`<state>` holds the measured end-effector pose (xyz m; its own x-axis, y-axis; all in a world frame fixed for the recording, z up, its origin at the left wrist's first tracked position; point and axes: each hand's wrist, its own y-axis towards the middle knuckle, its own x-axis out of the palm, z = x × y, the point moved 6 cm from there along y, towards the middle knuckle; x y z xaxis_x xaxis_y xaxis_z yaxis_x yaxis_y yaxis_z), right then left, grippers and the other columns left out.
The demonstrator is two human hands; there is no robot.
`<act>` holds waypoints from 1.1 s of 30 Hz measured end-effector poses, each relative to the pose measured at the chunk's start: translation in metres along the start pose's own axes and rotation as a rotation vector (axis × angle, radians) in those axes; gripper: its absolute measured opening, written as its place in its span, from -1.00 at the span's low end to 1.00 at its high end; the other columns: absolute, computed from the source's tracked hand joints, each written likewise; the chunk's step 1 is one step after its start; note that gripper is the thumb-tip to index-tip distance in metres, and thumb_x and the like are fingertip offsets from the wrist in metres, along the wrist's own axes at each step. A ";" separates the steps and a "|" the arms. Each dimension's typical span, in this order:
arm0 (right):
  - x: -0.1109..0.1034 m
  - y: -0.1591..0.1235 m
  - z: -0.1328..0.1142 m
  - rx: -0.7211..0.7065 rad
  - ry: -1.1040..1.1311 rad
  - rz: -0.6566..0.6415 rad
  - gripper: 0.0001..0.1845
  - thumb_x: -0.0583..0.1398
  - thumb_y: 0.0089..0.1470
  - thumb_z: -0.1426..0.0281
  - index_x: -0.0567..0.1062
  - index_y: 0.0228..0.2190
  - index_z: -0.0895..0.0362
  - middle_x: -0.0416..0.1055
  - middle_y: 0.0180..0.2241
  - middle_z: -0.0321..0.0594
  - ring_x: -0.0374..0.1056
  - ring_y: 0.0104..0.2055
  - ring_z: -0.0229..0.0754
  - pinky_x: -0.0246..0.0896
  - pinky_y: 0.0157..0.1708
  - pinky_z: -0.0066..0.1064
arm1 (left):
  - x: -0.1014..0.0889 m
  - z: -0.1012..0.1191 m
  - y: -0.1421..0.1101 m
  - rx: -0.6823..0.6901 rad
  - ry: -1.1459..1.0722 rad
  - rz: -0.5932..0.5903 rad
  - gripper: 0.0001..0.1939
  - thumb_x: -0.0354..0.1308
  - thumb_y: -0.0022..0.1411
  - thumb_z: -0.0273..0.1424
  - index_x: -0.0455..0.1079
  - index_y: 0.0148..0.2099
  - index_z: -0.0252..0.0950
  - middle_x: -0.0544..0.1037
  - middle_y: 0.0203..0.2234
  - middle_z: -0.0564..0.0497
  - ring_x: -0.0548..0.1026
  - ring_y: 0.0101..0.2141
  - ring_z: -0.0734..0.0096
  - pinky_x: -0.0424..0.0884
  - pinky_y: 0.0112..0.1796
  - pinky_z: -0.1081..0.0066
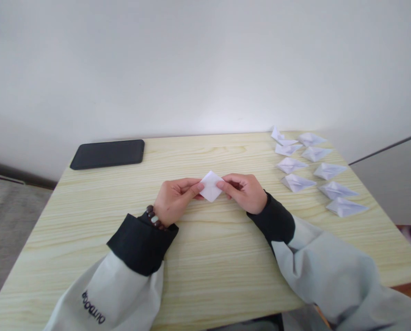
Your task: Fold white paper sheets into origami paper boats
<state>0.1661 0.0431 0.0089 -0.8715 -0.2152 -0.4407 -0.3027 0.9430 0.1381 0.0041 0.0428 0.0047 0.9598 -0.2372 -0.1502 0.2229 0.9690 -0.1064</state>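
Between my two hands is a small folded white paper square (211, 187), turned corner-up like a diamond with crease lines on its face. My left hand (179, 196), with a beaded bracelet at the wrist, pinches its left corner between thumb and fingers. At the opposite corner, the thumb and fingers of my right hand (244, 189) grip the paper too. The paper is held just above the middle of the table; whether it touches the wood I cannot tell.
Several folded white paper boats (298, 182) stand in two rough columns at the right of the wood-grain table (205, 257). A black phone (108, 154) lies at the back left. The white wall (205, 69) rises behind the table's far edge.
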 end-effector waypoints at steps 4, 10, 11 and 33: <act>-0.001 0.001 -0.003 -0.004 -0.013 -0.019 -0.74 0.13 0.07 0.26 0.52 -0.46 0.16 0.30 -0.70 -0.37 0.17 -0.66 -0.37 0.06 -0.62 -0.52 | 0.000 0.000 -0.001 -0.006 -0.016 -0.016 -0.65 0.24 0.00 -0.18 0.52 -0.25 -0.36 0.60 -0.47 -0.04 0.55 -0.42 0.31 0.50 -0.35 0.40; 0.002 -0.001 -0.007 -0.034 -0.047 -0.033 -0.75 0.16 0.04 0.26 0.52 -0.48 0.18 0.35 -0.64 -0.34 0.15 -0.63 -0.39 0.02 -0.62 -0.53 | 0.006 0.001 0.000 0.011 -0.052 -0.071 -0.65 0.28 -0.05 -0.20 0.48 -0.26 -0.36 0.60 -0.39 -0.06 0.55 -0.37 0.31 0.48 -0.29 0.36; 0.003 -0.002 -0.008 -0.052 -0.068 -0.041 -0.75 0.16 0.04 0.26 0.52 -0.49 0.18 0.36 -0.64 -0.34 0.15 -0.63 -0.39 0.02 -0.61 -0.53 | 0.008 0.001 0.000 0.020 -0.049 -0.086 -0.66 0.28 -0.06 -0.21 0.48 -0.27 -0.36 0.60 -0.37 -0.06 0.54 -0.36 0.31 0.48 -0.28 0.35; 0.008 -0.005 -0.012 -0.160 -0.086 -0.154 -0.72 0.07 0.11 0.35 0.43 -0.55 0.19 0.35 -0.61 -0.31 0.17 -0.60 -0.40 0.00 -0.59 -0.56 | 0.003 0.003 0.000 0.049 0.013 -0.031 -0.70 0.18 0.06 -0.20 0.47 -0.34 -0.37 0.58 -0.49 0.00 0.47 -0.49 0.46 0.39 -0.45 0.51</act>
<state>0.1563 0.0342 0.0153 -0.7765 -0.3243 -0.5403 -0.4926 0.8470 0.1997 0.0079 0.0424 0.0066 0.9500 -0.2681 -0.1602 0.2613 0.9632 -0.0627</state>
